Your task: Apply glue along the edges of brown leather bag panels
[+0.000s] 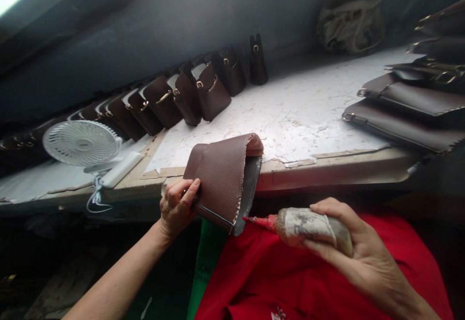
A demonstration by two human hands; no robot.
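My left hand [179, 204] grips a brown leather bag body [221, 175] by its left side, thumb on the near face. The bag is tilted, with its open end and grey lining facing right. Along that end runs a pale, notched edge. In my right hand [348, 242] is a glue bottle [308, 228] with a worn label, lying on its side and pointing left. Its red nozzle [259, 220] reaches the lower corner of the bag's open end; whether the tip touches cannot be told.
A long row of finished-looking brown bags [214, 92] stands at the back left of the paper-covered table [290, 112]. A white fan [83, 143] with a tied cord is at the left. More leather pieces [410, 121] are stacked at the right, and a cloth bundle [350, 22] sits behind.
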